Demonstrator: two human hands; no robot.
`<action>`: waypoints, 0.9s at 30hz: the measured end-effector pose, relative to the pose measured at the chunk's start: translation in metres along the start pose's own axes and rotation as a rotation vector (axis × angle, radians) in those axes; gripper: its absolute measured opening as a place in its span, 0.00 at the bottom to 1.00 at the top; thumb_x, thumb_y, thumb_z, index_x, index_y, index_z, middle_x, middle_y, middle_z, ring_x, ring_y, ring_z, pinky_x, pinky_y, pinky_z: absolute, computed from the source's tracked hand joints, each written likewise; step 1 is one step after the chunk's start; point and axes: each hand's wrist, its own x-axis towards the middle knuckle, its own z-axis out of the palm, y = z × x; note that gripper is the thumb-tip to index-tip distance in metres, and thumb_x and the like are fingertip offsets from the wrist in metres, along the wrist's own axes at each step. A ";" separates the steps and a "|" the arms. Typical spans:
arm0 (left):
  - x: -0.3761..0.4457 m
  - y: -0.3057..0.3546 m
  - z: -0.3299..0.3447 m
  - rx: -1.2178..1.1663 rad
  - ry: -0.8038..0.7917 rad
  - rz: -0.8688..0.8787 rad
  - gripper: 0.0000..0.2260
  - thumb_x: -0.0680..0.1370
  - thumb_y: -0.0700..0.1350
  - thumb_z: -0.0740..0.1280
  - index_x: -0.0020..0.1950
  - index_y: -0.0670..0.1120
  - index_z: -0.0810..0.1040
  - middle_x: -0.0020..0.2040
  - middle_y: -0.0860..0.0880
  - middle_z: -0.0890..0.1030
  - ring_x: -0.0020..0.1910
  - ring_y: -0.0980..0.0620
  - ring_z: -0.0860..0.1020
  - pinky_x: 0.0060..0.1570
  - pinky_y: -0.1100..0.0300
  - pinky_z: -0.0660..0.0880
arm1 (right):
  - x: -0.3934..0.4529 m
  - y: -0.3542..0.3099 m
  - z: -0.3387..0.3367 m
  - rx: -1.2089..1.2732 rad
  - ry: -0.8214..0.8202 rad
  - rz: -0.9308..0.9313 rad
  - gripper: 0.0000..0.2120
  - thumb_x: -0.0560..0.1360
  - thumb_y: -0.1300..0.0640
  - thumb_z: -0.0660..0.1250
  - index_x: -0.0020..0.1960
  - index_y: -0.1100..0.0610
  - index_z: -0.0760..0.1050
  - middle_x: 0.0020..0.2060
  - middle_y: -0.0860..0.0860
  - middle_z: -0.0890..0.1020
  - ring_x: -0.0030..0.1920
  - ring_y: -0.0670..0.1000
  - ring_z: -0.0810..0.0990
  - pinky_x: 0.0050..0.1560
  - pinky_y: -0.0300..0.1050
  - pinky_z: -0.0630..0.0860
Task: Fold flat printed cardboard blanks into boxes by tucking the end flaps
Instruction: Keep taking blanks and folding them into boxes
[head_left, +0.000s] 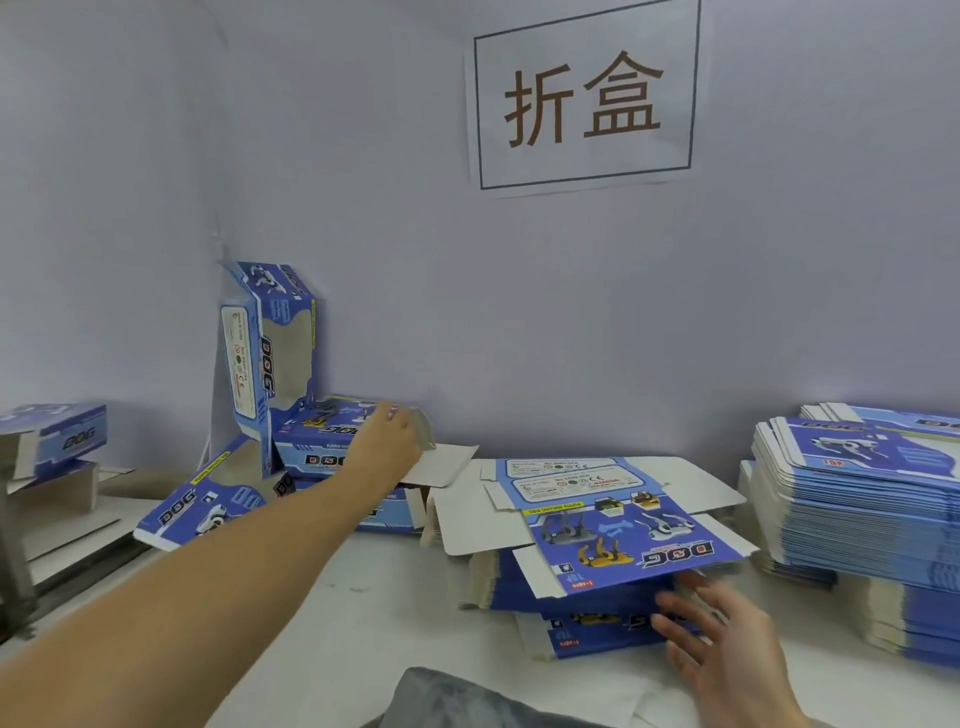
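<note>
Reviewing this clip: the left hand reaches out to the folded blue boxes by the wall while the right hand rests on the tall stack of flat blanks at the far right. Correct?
Not quite. In the head view the right hand is at the low middle pile of flat blue printed cardboard blanks, not the tall stack at far right. The left hand does reach the folded blue cardboard boxes by the wall.

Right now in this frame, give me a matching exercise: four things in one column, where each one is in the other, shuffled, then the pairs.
Things
1. left hand
2. right hand
3. tall stack of flat blanks
4. upright folded box

Places
A. far right of the table
B. at the near edge of the middle pile of blanks
C. standing in the left corner by the wall
D. reaching out on a folded box lying flat

Pairs: 1-D, 2-B, 3-A, 4-C
</note>
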 end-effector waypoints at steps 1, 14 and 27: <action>-0.002 -0.001 -0.003 0.007 0.030 -0.014 0.15 0.80 0.42 0.66 0.67 0.46 0.76 0.66 0.44 0.76 0.68 0.44 0.68 0.65 0.49 0.65 | 0.000 0.000 0.000 -0.002 0.000 -0.001 0.12 0.81 0.54 0.57 0.58 0.56 0.76 0.41 0.57 0.81 0.37 0.58 0.78 0.36 0.47 0.69; -0.068 -0.014 -0.177 -0.829 1.016 -0.433 0.04 0.72 0.39 0.72 0.45 0.46 0.82 0.38 0.48 0.83 0.47 0.43 0.75 0.45 0.53 0.70 | -0.001 0.003 -0.006 -0.029 0.010 -0.033 0.15 0.83 0.55 0.55 0.64 0.58 0.75 0.41 0.57 0.79 0.39 0.59 0.77 0.38 0.49 0.69; -0.099 0.043 -0.167 -2.027 0.254 0.191 0.03 0.74 0.35 0.73 0.41 0.40 0.81 0.40 0.46 0.83 0.40 0.48 0.82 0.44 0.55 0.79 | 0.007 0.020 -0.013 -0.013 -0.046 -0.057 0.15 0.84 0.66 0.47 0.59 0.64 0.73 0.27 0.53 0.82 0.24 0.51 0.80 0.37 0.43 0.70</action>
